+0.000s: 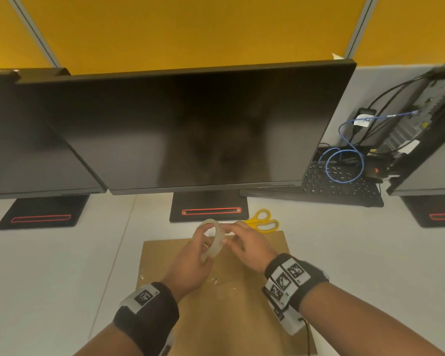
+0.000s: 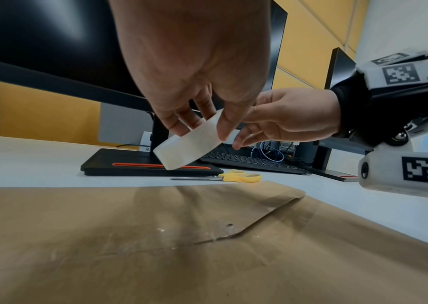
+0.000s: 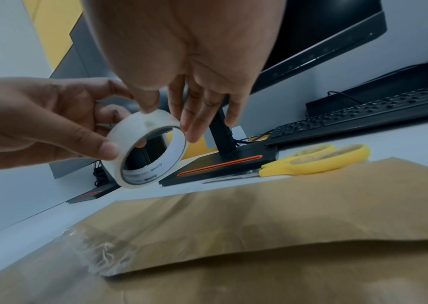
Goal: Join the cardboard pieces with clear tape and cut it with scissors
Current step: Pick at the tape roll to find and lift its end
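A roll of clear tape [image 1: 216, 242] is held up over the brown cardboard pieces [image 1: 216, 312]. My left hand [image 1: 194, 253] grips it, thumb on the outer band and fingers through the core, as the right wrist view shows for the roll [image 3: 140, 125] and left hand [image 3: 38, 123]. My right hand [image 1: 242, 240] pinches the roll's upper rim with thumb and forefinger [image 3: 189, 131]. Yellow-handled scissors [image 1: 263, 222] lie shut on the desk just beyond the cardboard's far edge. A wrinkled strip of clear tape [image 3: 98, 253] lies on the seam where one piece overlaps the other [image 2: 233, 236].
A monitor's black stand base [image 1: 208, 209] sits right behind the scissors, with the big screen [image 1: 190, 124] above. A black keyboard [image 1: 339, 186] and blue cable [image 1: 344, 163] lie far right. More monitor bases stand at left [image 1: 41, 214] and right [image 1: 442, 214].
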### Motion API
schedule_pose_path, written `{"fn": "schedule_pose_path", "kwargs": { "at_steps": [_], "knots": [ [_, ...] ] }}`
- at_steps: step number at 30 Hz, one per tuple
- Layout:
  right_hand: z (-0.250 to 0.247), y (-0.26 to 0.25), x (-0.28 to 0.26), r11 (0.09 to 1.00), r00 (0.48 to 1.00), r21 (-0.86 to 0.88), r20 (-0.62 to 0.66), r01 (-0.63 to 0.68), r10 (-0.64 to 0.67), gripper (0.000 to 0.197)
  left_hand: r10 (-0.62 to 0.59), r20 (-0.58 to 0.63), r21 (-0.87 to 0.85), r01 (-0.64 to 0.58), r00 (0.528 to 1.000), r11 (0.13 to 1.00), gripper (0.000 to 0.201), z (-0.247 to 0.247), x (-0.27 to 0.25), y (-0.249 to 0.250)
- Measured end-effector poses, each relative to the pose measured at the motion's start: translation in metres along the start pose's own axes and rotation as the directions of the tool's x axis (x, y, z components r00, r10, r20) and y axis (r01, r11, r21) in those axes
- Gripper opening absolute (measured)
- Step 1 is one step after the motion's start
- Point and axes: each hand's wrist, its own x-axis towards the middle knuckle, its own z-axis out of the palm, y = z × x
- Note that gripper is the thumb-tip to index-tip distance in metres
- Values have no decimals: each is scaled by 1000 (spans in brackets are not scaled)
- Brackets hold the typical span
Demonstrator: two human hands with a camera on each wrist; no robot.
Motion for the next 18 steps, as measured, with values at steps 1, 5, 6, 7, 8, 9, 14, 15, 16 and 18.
{"fn": "schedule_pose_path", "kwargs": {
  "at_steps": [1, 5, 6, 7, 8, 9, 14, 15, 16, 18],
  "knots": [
    [-1, 2, -2, 1000, 1000, 8, -25, -4, 5, 36, 4, 4, 3, -4, 1000, 1000, 71, 1, 1, 1],
    [-5, 7, -6, 1000, 997, 30, -72, 1, 1, 23, 24, 13, -18, -23, 1000, 1000, 74, 7, 5, 3],
    [-5, 8, -7, 999, 998, 38, -70, -6, 9, 22, 31, 17, -22, -31, 999, 999, 74, 8, 6, 3],
    [-6, 8, -7, 999, 997, 50, -73, -16, 20, 21, 38, 25, -28, -37, 999, 999, 73, 9, 6, 4],
    [-6, 9, -8, 998, 996, 63, -82, -26, 32, 20, 43, 36, -35, -41, 998, 999, 71, 10, 7, 4],
    [-6, 10, -8, 997, 995, 75, -90, -35, 41, 19, 44, 44, -43, -42, 998, 998, 69, 10, 7, 5],
    [-9, 13, -9, 994, 992, 100, -112, -44, 55, 13, 26, 52, -113, -20, 998, 993, 58, 11, 11, 13],
    [-9, 14, -8, 993, 992, 104, -114, -50, 62, 13, 23, 52, -130, -16, 998, 991, 57, 12, 12, 14],
    [-10, 15, -8, 992, 991, 112, -112, -58, 71, 12, 23, 54, -145, -15, 998, 989, 56, 12, 13, 16],
    [-12, 17, -7, 988, 991, 138, -111, -63, 79, 10, 33, 63, -167, -22, 997, 986, 57, 12, 15, 17]
  ]
}}
